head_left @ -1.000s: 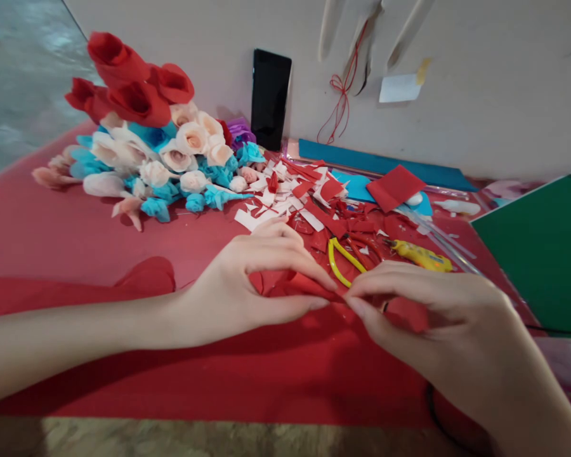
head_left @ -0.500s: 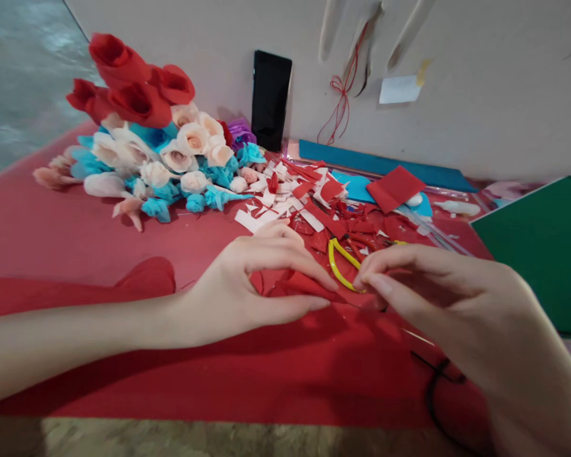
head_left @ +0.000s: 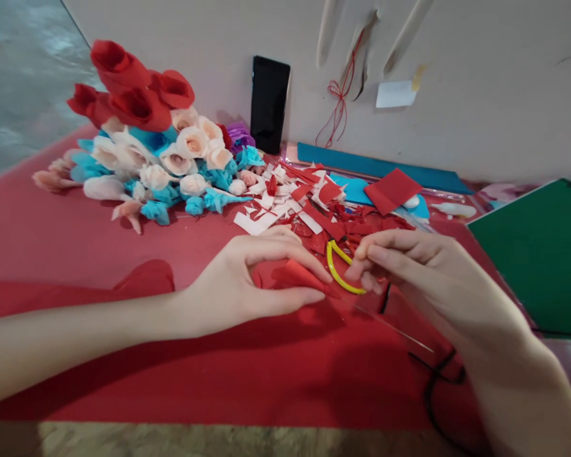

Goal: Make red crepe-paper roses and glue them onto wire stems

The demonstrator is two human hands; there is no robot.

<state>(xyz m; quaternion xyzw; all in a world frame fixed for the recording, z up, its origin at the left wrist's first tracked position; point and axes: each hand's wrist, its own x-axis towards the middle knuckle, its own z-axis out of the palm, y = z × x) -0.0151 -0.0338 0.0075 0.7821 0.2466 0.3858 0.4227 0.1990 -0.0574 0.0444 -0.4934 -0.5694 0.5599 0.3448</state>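
My left hand [head_left: 240, 282] rests on the red sheet [head_left: 266, 374], thumb and fingers closed round a small folded red paper piece [head_left: 297, 276]. My right hand [head_left: 423, 273] hovers just to the right of it, apart from the paper. Its fingers are curled together above a yellow looped handle [head_left: 339, 274]; whether anything is in them is hidden. A thin clear stick [head_left: 394, 327] lies on the sheet below my right hand.
A heap of red, white and blue paper flowers [head_left: 162, 146] lies at the back left. Red and white scraps [head_left: 290, 197] are strewn behind my hands. A black phone [head_left: 269, 103] leans on the wall. A green sheet [head_left: 542, 254] lies at the right, a black cord [head_left: 435, 374] near my wrist.
My right hand let go of the red paper's tip and moved up and away to above the yellow handle, now covering the yellow tool. My left hand kept its hold.
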